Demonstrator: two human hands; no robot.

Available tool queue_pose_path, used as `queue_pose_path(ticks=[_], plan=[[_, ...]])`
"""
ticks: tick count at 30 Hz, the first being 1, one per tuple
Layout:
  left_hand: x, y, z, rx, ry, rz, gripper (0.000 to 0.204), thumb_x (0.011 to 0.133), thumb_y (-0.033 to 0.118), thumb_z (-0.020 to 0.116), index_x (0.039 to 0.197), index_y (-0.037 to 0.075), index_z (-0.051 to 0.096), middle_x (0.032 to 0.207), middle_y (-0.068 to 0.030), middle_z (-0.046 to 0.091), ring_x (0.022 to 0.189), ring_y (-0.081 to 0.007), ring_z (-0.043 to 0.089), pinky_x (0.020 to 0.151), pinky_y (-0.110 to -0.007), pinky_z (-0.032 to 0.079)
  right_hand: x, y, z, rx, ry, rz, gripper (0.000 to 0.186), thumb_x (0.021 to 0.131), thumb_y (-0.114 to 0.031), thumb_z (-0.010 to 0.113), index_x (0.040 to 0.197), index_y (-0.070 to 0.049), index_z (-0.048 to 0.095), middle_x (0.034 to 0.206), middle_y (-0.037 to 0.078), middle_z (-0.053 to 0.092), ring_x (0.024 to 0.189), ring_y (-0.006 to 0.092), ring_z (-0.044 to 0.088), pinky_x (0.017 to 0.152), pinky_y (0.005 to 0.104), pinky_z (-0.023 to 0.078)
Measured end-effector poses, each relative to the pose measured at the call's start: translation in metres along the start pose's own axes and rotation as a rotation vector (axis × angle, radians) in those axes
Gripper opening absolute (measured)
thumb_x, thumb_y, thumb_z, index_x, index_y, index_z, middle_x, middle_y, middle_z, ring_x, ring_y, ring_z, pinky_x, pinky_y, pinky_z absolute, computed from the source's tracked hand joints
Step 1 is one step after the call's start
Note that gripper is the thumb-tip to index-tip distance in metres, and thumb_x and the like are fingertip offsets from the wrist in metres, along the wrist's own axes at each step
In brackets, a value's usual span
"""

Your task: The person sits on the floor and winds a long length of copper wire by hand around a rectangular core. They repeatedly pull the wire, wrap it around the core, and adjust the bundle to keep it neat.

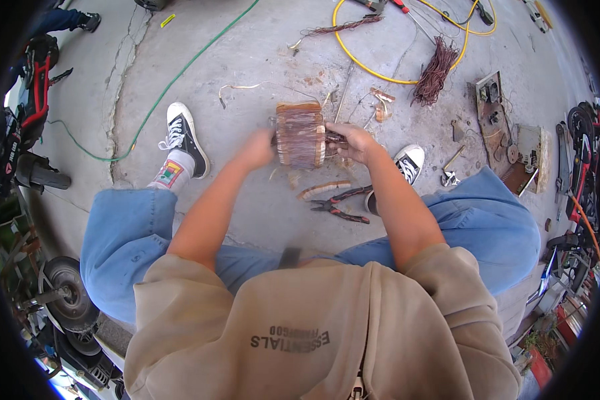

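A cylindrical motor coil core [299,135], wrapped in brown windings with pale ridged bands, is held off the floor between my hands in the middle of the view. My left hand [260,148] grips its left end, the fingertips partly hidden. My right hand [353,143] is closed at its right end, around the dark stubs there. Just below the core, a pair of red-and-black handled pliers [340,208] lies on the floor beside a curved pale strip [317,190]. Thin loose wires and brown scraps [382,107] lie around the core.
A bundle of brown wire [433,73], a yellow hose [377,75] and tools lie ahead. A rusty metal assembly [497,127] is at right. A green hose [173,80] crosses at left. Motorbikes and wheels [73,300] line both sides. Another person's leg [53,23] shows at upper left.
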State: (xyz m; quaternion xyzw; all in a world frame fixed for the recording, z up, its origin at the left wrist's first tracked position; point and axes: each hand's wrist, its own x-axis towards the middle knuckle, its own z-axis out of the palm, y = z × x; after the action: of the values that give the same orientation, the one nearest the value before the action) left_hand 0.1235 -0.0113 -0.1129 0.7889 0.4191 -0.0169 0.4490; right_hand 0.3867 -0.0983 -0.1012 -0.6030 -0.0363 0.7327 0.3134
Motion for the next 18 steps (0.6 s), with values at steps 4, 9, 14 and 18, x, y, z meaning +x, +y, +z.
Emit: queue_pose_path(ticks=[4, 9, 14, 18], plan=[[-0.013, 0.037, -0.020, -0.217, 0.065, -0.113, 0.034, 0.078, 0.006, 0.068, 0.111, -0.002, 0.062, 0.103, -0.0183, 0.067, 0.099, -0.0292, 0.064, 0.088, -0.036, 0.049, 0.008, -0.001, -0.023, 0.067, -0.047, -0.044, 0.021, 0.086, -0.020, 0.073, 0.096, -0.003, 0.066, 0.083, 0.006, 0.067, 0.059, 0.0118, 0.059, 0.044, 0.0164, 0.042], [-0.005, -0.025, -0.009, -0.334, -0.001, -0.153, 0.025, 0.082, 0.009, 0.063, 0.105, -0.001, 0.067, 0.094, -0.0137, 0.070, 0.089, -0.0240, 0.066, 0.079, -0.035, 0.050, 0.016, 0.005, -0.032, 0.438, 0.141, -0.150, 0.032, 0.081, -0.021, 0.078, 0.101, -0.003, 0.062, 0.090, 0.007, 0.063, 0.071, 0.0136, 0.059, 0.055, 0.0201, 0.049], [0.007, -0.044, 0.006, -0.369, 0.021, -0.192, 0.017, 0.091, 0.001, 0.054, 0.106, -0.002, 0.062, 0.102, -0.0068, 0.065, 0.097, -0.0163, 0.063, 0.085, -0.030, 0.052, 0.028, 0.017, 0.015, 0.759, 0.147, -0.229, 0.037, 0.077, -0.026, 0.083, 0.102, -0.010, 0.061, 0.086, 0.001, 0.057, 0.070, 0.0132, 0.043, 0.062, 0.0278, 0.042], [-0.004, -0.018, -0.003, -0.719, 0.116, -0.355, 0.016, 0.094, 0.007, 0.054, 0.106, -0.002, 0.058, 0.100, -0.0110, 0.065, 0.095, -0.0203, 0.065, 0.087, -0.032, 0.053, 0.044, 0.015, 0.031, 0.768, 0.211, -0.233, 0.031, 0.087, -0.035, 0.070, 0.092, -0.007, 0.057, 0.085, 0.006, 0.058, 0.076, 0.0200, 0.051, 0.072, 0.0345, 0.046]])
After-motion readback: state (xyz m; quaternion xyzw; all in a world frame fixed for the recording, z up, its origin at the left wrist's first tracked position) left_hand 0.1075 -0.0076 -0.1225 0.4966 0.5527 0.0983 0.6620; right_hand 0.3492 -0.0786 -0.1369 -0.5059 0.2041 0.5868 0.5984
